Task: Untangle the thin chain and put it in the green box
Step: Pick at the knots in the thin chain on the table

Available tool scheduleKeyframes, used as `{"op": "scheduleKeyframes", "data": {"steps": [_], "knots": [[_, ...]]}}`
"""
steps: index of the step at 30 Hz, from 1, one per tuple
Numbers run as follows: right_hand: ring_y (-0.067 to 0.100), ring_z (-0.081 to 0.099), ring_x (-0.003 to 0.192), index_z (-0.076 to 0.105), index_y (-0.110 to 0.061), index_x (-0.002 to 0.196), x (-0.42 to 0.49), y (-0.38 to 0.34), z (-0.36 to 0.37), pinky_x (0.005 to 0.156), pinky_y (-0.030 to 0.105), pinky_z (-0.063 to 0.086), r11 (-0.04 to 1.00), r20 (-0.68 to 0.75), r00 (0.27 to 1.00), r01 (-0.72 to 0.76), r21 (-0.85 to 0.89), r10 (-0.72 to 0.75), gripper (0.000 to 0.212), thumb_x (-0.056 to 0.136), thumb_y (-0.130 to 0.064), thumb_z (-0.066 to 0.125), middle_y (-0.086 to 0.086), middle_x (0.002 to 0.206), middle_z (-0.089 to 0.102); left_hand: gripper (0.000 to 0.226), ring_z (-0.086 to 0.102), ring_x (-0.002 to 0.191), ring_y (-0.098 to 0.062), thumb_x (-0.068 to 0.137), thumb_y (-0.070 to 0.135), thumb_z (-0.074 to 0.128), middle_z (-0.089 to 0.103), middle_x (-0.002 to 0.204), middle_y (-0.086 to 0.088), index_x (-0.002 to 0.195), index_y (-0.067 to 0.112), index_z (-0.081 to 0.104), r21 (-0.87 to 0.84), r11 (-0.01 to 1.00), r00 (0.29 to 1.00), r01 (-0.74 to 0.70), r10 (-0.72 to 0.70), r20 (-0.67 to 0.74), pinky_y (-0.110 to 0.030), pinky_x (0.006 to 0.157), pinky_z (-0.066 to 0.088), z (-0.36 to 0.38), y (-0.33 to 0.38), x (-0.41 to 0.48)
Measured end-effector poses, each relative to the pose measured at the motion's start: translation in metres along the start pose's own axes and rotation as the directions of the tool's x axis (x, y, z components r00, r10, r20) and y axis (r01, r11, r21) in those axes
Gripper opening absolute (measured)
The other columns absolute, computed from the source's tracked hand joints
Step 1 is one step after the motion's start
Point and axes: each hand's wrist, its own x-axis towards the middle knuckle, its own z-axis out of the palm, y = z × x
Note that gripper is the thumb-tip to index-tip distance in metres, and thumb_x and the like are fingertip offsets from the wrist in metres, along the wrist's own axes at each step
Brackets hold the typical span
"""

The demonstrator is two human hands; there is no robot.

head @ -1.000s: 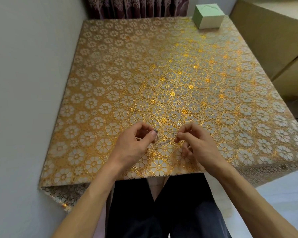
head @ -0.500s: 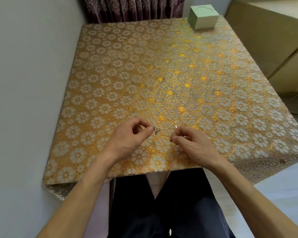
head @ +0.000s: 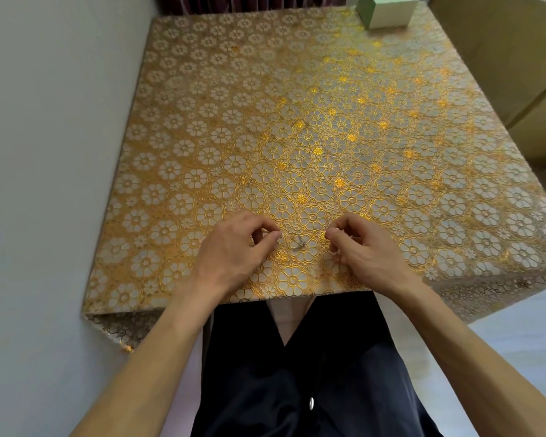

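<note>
The thin chain (head: 298,242) shows as a small silvery tangle on the gold flowered tablecloth, near the table's front edge. My left hand (head: 234,250) is just left of it, thumb and forefinger pinched together and pointing at the tangle. My right hand (head: 364,247) is just right of it, also in a pinch, fingers curled. Each hand seems to hold a chain end, though the strands at the fingertips are too fine to make out. The pale green box (head: 388,11) stands closed at the far right corner of the table, well away from both hands.
The table (head: 297,105) is pushed against a grey wall (head: 44,152) on the left. A dark curtain hangs behind the far edge. Beige furniture (head: 517,58) stands close on the right. My lap in dark clothing sits below the front edge.
Both hands have spread slightly apart, and the tangle that was at my left fingertips now lies between them on the cloth. The view has tipped downward.
</note>
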Motion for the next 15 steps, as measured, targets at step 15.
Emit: {"op": "scheduleKeyframes", "data": {"steps": [15], "knots": [[-0.001,0.05,0.054,0.064,-0.024,0.077,-0.004,0.008,0.009,0.054,0.011,0.036,0.998,-0.181,0.983,0.02,-0.06,-0.03,0.022,0.098,-0.031,0.062,-0.02,0.055,0.055,0.018,0.058,0.092,-0.018,0.092,0.035,0.065,0.065,0.097,0.005,0.098,0.021,0.076,0.159,0.982,0.967,-0.101,0.134,-0.217,-0.032,0.077,0.048,0.02,-0.022,-0.015]]}}
